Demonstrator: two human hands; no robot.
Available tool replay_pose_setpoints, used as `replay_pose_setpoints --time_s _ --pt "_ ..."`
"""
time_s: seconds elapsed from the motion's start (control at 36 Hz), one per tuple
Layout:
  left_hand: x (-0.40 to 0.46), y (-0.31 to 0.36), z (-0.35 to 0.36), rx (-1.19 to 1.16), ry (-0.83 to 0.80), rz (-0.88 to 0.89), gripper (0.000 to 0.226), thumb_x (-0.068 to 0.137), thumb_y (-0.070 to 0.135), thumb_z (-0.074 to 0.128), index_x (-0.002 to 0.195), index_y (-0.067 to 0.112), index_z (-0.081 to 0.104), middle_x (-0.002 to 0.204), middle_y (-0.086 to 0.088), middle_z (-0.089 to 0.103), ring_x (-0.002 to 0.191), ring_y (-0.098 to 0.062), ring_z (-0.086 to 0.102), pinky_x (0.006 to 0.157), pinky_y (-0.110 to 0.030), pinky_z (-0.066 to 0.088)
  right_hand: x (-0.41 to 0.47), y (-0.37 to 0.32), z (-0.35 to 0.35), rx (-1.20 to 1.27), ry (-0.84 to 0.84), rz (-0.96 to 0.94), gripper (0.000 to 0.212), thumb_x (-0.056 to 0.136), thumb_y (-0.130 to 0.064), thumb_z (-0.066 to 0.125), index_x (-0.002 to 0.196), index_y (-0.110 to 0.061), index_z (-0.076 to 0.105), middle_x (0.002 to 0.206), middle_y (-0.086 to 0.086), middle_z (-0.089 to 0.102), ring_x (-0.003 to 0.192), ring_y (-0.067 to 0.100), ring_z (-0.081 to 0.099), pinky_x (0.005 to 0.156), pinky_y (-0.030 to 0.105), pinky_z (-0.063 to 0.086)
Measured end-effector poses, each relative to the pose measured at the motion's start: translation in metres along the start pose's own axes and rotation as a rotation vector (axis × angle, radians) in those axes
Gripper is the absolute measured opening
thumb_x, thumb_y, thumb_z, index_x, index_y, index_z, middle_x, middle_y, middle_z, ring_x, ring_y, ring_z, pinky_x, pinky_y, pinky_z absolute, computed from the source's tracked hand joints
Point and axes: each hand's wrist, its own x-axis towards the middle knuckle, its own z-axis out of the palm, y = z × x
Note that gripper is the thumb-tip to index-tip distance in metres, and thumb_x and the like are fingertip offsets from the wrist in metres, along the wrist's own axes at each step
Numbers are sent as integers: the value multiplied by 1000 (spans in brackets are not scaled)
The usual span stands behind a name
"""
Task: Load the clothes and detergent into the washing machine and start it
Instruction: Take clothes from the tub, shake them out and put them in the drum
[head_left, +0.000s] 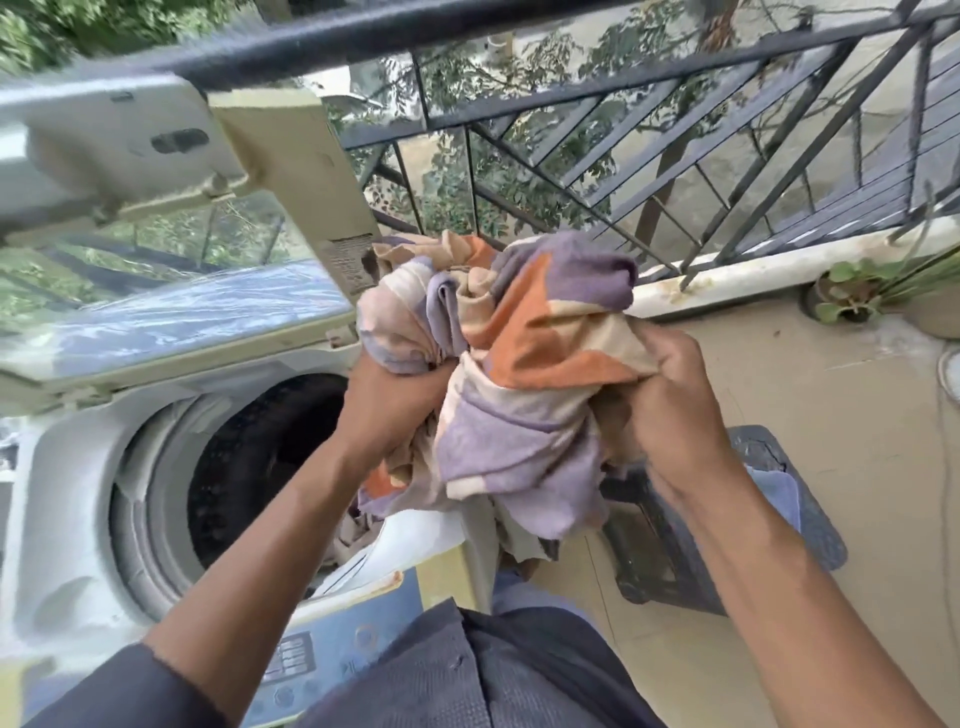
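Note:
A bunched cloth (524, 364) in purple, orange and cream patches hangs in the air at the centre of the head view. My left hand (387, 405) grips its left underside. My right hand (670, 410) grips its right side with curled fingers. The cloth is just right of the top-loading washing machine (67, 519), partly over its right rim. The dark drum opening (260, 467) shows below my left forearm. The machine's lid (171, 291) stands raised at the left. The control panel (311, 654) lies near my body.
A dark laundry basket (675, 561) with a blue garment (779, 493) inside sits on the tiled floor to the right. A black metal railing (623, 171) runs behind. Potted plants (852, 291) stand at the ledge on the far right.

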Motion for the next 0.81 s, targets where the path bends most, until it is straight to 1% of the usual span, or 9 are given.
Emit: replay_pose_setpoints --time_s 0.06,0.19,0.25,0.31,0.39,0.44,0.56,0.67,0.81 --pt "-8 7 -5 -75 -87 10 36 73 46 77 107 33 76 103 21 79 100 6 71 86 -23 56 -3 0 7 88 -47 37 34 74 1 52 88 -15 78 89 6 75 85 17 67 75 31 53" --pt "-22 12 -27 -305 -423 -20 29 81 11 66 109 6 70 90 4 81 80 -4 75 66 -16 57 -7 -1 7 102 -166 38 35 72 -1 52 91 -15 77 87 5 73 85 17 67 72 27 53" --pt "-23 11 -44 -424 -548 -47 51 77 8 72 123 -12 63 115 -24 76 107 -29 74 86 -32 62 -8 -1 4 50 -197 15 39 70 0 50 96 -15 76 90 3 75 87 16 67 69 24 53" --pt "-18 11 -51 -466 -611 -35 75 72 19 81 136 -10 56 132 -28 68 125 -37 65 103 -42 56 -10 -4 2 74 -205 45 43 69 1 49 101 -14 74 90 -1 76 85 12 69 64 18 52" --pt "-21 17 -46 -308 -553 15 104 55 59 97 136 8 56 125 6 77 121 -9 70 115 -39 47 -15 -12 6 49 -223 73 48 72 -1 50 117 -7 68 97 -1 76 90 10 69 69 19 55" --pt "-34 30 -33 -82 -567 172 99 60 66 91 136 11 59 125 22 73 122 3 65 109 -22 48 -20 -21 14 -110 -276 33 44 77 -8 55 120 -11 66 106 6 74 99 23 68 88 38 59" --pt "-47 34 -11 78 -351 347 97 57 62 94 129 6 62 119 18 72 114 11 62 99 -17 50 -30 -36 24 -381 -379 -12 36 77 -30 59 110 -15 63 102 12 69 99 38 60 90 61 50" --pt "-44 23 -9 27 -160 280 60 58 32 102 108 26 69 95 32 72 89 22 59 77 -5 47 -37 -39 24 -217 -444 45 33 79 -23 59 110 -17 68 107 -2 67 104 19 57 94 41 45" --pt "-40 19 -19 -86 -39 232 65 55 42 88 116 28 71 114 9 78 111 -8 70 99 -44 59 -41 -49 18 -26 -492 5 38 90 -7 46 122 -6 65 112 3 69 106 12 62 90 23 50"
